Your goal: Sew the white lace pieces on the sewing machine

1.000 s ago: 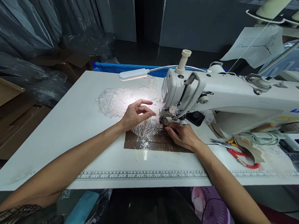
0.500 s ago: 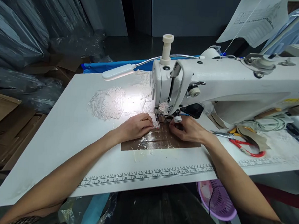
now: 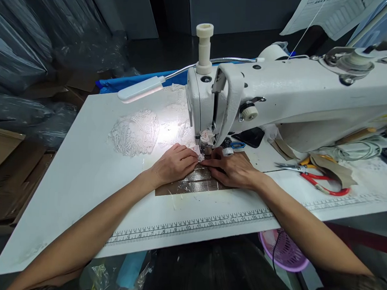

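White lace (image 3: 197, 155) lies pinched flat between the left hand (image 3: 175, 163) and right hand (image 3: 232, 169) just before their fingertips, which could be pricked by the needle (image 3: 207, 150) if they creep closer.

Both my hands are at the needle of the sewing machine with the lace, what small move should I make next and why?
Probably ease the white lace piece slightly further under the presser foot: the left hand and right hand both press flat beside the foot, and only the lace's edge seems to reach it.

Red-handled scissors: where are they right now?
In the head view, the red-handled scissors lie on the table's right side, under the sewing machine's arm, beyond the right hand.
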`<state>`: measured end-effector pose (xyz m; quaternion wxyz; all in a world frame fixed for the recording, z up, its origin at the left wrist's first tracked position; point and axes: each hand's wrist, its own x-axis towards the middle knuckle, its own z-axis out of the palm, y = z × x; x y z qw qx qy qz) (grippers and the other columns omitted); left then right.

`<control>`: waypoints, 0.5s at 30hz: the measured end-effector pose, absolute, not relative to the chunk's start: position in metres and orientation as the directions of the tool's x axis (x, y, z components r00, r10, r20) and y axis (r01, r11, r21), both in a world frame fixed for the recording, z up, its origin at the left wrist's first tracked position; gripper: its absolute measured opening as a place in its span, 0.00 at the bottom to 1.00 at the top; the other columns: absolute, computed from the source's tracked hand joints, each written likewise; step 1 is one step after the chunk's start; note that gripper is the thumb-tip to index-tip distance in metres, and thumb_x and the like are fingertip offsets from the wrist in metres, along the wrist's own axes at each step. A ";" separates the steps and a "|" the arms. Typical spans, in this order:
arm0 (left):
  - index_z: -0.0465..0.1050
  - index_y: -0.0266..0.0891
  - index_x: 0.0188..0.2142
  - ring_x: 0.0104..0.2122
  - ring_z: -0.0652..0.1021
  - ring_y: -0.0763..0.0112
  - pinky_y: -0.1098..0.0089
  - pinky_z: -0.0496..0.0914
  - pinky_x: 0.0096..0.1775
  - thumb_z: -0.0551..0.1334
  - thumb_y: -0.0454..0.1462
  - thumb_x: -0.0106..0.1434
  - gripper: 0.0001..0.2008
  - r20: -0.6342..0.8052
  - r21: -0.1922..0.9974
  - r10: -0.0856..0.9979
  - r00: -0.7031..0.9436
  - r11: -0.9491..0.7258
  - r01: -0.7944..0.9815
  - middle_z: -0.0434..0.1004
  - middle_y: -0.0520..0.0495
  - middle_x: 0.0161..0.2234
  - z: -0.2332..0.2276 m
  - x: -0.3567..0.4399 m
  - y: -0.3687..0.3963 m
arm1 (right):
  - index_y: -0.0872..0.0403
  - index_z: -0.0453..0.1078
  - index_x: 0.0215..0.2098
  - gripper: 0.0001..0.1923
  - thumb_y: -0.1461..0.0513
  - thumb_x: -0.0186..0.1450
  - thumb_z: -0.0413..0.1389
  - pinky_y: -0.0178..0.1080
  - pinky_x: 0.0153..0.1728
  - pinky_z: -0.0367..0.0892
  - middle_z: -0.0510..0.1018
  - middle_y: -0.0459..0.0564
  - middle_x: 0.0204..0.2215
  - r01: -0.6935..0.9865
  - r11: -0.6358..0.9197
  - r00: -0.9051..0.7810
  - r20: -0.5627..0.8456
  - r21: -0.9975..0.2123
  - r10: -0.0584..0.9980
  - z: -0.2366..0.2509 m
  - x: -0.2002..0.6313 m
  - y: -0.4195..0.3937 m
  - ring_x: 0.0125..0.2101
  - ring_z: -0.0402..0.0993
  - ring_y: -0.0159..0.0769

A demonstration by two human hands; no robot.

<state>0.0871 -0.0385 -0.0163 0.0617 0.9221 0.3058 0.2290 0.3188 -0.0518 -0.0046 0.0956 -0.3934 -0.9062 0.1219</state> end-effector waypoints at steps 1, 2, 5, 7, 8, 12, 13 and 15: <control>0.75 0.39 0.35 0.36 0.76 0.67 0.63 0.69 0.37 0.56 0.35 0.67 0.08 0.379 0.240 0.588 0.714 -0.808 0.538 0.79 0.46 0.38 -0.017 0.087 -0.038 | 0.43 0.70 0.55 0.19 0.58 0.66 0.49 0.35 0.30 0.59 0.73 0.52 0.44 0.686 0.661 -0.674 0.078 -0.305 0.735 -0.005 0.319 -0.052 0.33 0.68 0.35; 0.74 0.39 0.35 0.36 0.76 0.67 0.64 0.68 0.37 0.56 0.35 0.67 0.08 0.375 0.239 0.587 0.717 -0.809 0.537 0.79 0.46 0.38 -0.017 0.086 -0.038 | 0.43 0.71 0.54 0.19 0.57 0.66 0.50 0.35 0.31 0.59 0.73 0.52 0.44 0.680 0.661 -0.675 0.081 -0.318 0.733 -0.005 0.320 -0.051 0.34 0.68 0.35; 0.74 0.40 0.36 0.36 0.76 0.67 0.64 0.66 0.38 0.56 0.35 0.67 0.08 0.356 0.237 0.584 0.730 -0.812 0.534 0.79 0.46 0.38 -0.016 0.085 -0.038 | 0.45 0.72 0.53 0.18 0.57 0.66 0.51 0.35 0.33 0.62 0.73 0.52 0.44 0.644 0.652 -0.679 0.092 -0.400 0.728 -0.006 0.324 -0.047 0.34 0.69 0.35; 0.74 0.41 0.36 0.36 0.75 0.67 0.64 0.65 0.38 0.56 0.35 0.67 0.08 0.337 0.212 0.585 0.738 -0.811 0.546 0.79 0.47 0.39 -0.015 0.085 -0.038 | 0.48 0.73 0.51 0.17 0.59 0.66 0.50 0.35 0.33 0.63 0.75 0.51 0.41 0.627 0.611 -0.657 0.094 -0.482 0.748 -0.005 0.327 -0.043 0.34 0.70 0.34; 0.74 0.41 0.36 0.36 0.75 0.67 0.64 0.65 0.38 0.56 0.35 0.67 0.08 0.332 0.204 0.587 0.738 -0.809 0.552 0.79 0.47 0.39 -0.015 0.085 -0.038 | 0.50 0.74 0.50 0.17 0.60 0.67 0.49 0.35 0.34 0.63 0.75 0.51 0.40 0.624 0.585 -0.638 0.093 -0.518 0.764 -0.005 0.328 -0.041 0.34 0.70 0.34; 0.74 0.41 0.36 0.35 0.76 0.67 0.63 0.64 0.37 0.56 0.34 0.67 0.08 0.362 0.173 0.574 0.734 -0.816 0.552 0.79 0.47 0.40 -0.015 0.085 -0.039 | 0.53 0.74 0.46 0.16 0.64 0.67 0.47 0.36 0.35 0.64 0.77 0.50 0.37 0.641 0.519 -0.575 0.094 -0.566 0.813 -0.005 0.329 -0.037 0.35 0.71 0.35; 0.74 0.41 0.36 0.35 0.76 0.67 0.63 0.64 0.37 0.56 0.34 0.66 0.07 0.384 0.147 0.557 0.736 -0.824 0.547 0.79 0.47 0.40 -0.016 0.086 -0.039 | 0.52 0.74 0.46 0.16 0.64 0.66 0.47 0.36 0.36 0.64 0.77 0.50 0.37 0.646 0.518 -0.571 0.095 -0.561 0.815 -0.005 0.329 -0.037 0.36 0.71 0.36; 0.74 0.41 0.35 0.35 0.76 0.68 0.63 0.65 0.38 0.57 0.33 0.66 0.07 0.423 0.083 0.518 0.743 -0.839 0.537 0.80 0.47 0.39 -0.016 0.086 -0.039 | 0.52 0.74 0.46 0.15 0.64 0.66 0.48 0.36 0.37 0.64 0.77 0.50 0.37 0.650 0.527 -0.571 0.106 -0.548 0.814 -0.008 0.328 -0.037 0.37 0.71 0.37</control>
